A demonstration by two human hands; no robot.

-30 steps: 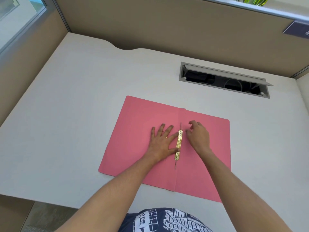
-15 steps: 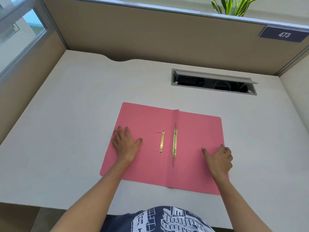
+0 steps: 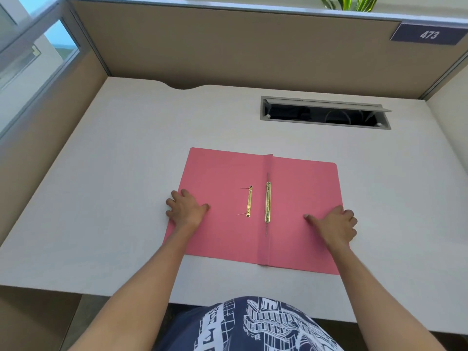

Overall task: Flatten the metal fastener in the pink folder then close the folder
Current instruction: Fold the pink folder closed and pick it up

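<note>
The pink folder [image 3: 217, 178] lies open and flat on the white desk [image 3: 101, 198]. A gold metal fastener bar [image 3: 268, 205] runs along the spine, lying flat. A second, shorter gold fastener strip [image 3: 249, 201] lies on the left cover, with two thin prongs pointing left. My left hand [image 3: 186, 210] sits at the left cover's outer edge, thumb on the pink surface and fingers curled over the edge. My right hand [image 3: 335, 222] is at the right cover's outer edge, thumb on top and fingers curled past the edge. Both covers rest flat on the desk.
A grey cable slot [image 3: 325, 114] with its lid raised is set into the desk behind the folder. Beige partition walls [image 3: 228, 51] enclose the desk at the back and both sides. The desk's front edge is close to my body.
Both hands left the fastener at the spine and moved outward to the folder's left and right edges. The shorter gold strip, hidden under my left hand before, now shows.
</note>
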